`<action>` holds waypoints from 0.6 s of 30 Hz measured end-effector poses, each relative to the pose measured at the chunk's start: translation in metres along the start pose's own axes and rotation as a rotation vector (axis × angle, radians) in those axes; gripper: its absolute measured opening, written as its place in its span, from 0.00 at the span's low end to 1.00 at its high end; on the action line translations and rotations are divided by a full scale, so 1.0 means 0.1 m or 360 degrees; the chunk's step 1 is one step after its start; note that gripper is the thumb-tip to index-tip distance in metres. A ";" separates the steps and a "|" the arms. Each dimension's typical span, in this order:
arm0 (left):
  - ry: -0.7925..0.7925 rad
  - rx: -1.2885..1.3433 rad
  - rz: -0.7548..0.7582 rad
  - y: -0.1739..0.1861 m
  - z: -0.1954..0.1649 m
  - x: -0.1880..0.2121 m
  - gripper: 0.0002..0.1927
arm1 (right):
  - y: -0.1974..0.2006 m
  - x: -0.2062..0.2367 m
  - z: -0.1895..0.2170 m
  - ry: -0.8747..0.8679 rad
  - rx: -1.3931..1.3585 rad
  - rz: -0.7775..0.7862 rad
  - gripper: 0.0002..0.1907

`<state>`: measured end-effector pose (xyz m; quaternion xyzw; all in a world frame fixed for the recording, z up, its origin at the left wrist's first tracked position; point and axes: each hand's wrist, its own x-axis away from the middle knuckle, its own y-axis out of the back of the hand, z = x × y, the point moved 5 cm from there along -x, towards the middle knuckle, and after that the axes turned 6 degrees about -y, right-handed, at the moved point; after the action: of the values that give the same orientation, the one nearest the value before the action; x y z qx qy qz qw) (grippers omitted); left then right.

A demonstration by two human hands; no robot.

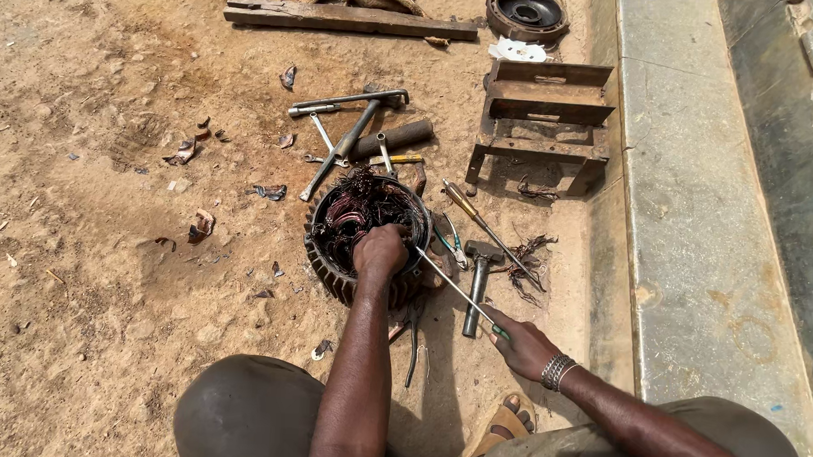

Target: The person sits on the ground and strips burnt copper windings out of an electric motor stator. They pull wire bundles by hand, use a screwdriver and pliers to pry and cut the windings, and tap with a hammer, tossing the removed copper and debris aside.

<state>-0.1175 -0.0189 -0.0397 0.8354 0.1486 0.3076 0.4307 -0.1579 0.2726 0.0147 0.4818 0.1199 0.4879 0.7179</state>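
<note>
A round finned motor stator [329, 266] stands on the sandy ground, with tangled copper windings [358, 209] inside. My left hand [380, 250] is closed on the stator's near rim. My right hand [521, 343], with a bead bracelet at the wrist, grips a green-handled screwdriver [454, 289]. Its thin shaft slants up-left and its tip reaches the stator's right edge beside my left hand.
Tools lie around the stator: a hammer [478, 281], pliers [449, 239], a yellow-handled screwdriver [479, 220], a T-shaped wrench [347, 132]. A rusty metal frame [541, 125], a wooden plank [351, 19] and a round motor cover [527, 12] are farther off. A concrete kerb [695, 221] runs along the right.
</note>
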 end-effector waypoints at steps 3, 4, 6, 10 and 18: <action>0.0003 -0.0027 0.0018 -0.01 -0.02 0.01 0.29 | -0.33 -0.10 0.19 -0.0223 -0.0316 -0.0076 0.33; -0.0008 -0.0021 0.0037 -0.02 -0.02 0.03 0.28 | -0.43 -0.16 0.17 -0.0598 -0.0488 0.0051 0.32; -0.0027 -0.0018 0.0019 0.00 0.01 0.04 0.28 | -0.48 -0.23 0.19 -0.0882 -0.0491 0.0149 0.33; -0.0078 0.0349 -0.0189 0.15 0.14 0.12 0.28 | -0.33 -0.31 0.12 -0.0328 -0.0212 -0.0116 0.32; -0.0070 0.0232 -0.0029 0.10 0.01 0.07 0.37 | -0.29 -0.53 0.13 -0.0380 -0.0149 -0.0172 0.30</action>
<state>-0.1112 -0.0216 -0.0290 0.8697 0.1687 0.2735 0.3745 -0.1587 0.2204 -0.0180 0.4953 0.0367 0.3927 0.7740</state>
